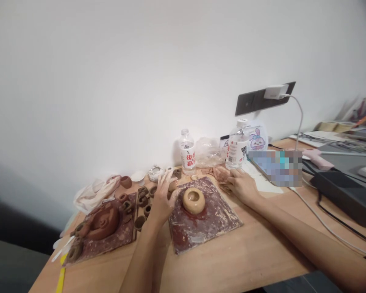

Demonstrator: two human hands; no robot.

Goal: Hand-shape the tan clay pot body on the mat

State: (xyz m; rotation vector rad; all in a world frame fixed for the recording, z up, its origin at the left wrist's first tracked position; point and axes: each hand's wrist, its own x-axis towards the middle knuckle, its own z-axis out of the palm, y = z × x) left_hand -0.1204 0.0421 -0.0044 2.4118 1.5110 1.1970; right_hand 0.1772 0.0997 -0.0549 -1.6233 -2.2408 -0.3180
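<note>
A small tan clay pot (194, 201) with a round hollow rests on a dark brown, smeared board (213, 228). My left hand (164, 197) is just left of the pot, with fingers spread and nothing in them. To the right of the board, my right hand (241, 185) has its fingers bent down onto a crumpled brown piece (221, 174) that looks like damp cloth. The tips of those fingers are partly hidden. Several small brown clay pieces (143, 196) lie left of my left hand, close to a second board (116, 241) bearing a reddish-brown clay teapot (105, 221).
Two clear bottles (187, 156) (237, 146) stand by the wall. A phone (274, 167) with a white cable lies at right, near a black box (346, 197). White plastic (96, 193) and a yellow tool (60, 276) are at left.
</note>
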